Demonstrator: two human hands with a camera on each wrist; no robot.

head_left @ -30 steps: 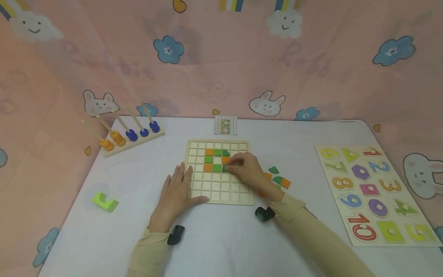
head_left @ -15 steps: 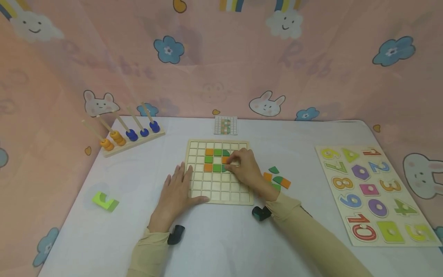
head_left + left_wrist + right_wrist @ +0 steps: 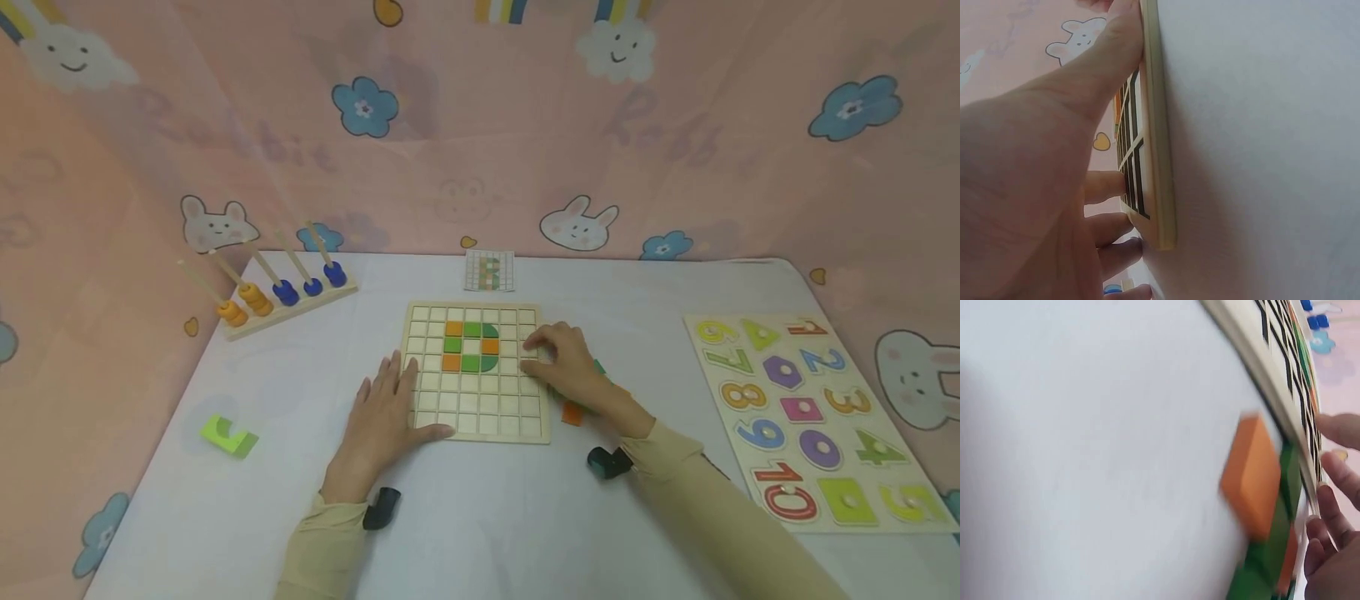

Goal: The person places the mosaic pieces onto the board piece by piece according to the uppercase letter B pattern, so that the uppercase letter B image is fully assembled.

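A wooden grid board (image 3: 435,406) lies flat mid-table. On it, orange squares, green squares and green quarter-round tiles (image 3: 489,363) ring one bare cell. My left hand (image 3: 378,425) rests with spread fingers at the board's left edge, the thumb along its near edge; the left wrist view shows fingertips touching the frame. Over the board's right edge is my right hand (image 3: 568,368), thumb and forefinger apart and nothing between them. Under and beside it lie loose tiles, among them an orange tile (image 3: 1250,475) and green ones (image 3: 1279,534), partly hidden by the hand in the head view.
A small pattern card (image 3: 490,271) lies behind the board. A peg abacus (image 3: 292,312) with orange and blue beads stands back left. A light-green notched block (image 3: 228,437) is at left; a number-and-shape puzzle board (image 3: 813,433) is at right. A printed cloth hangs behind.
My right hand has let go of the green quarter-round tile, which now lies in its cell, and has moved right towards the loose tiles. The left hand stays in place.
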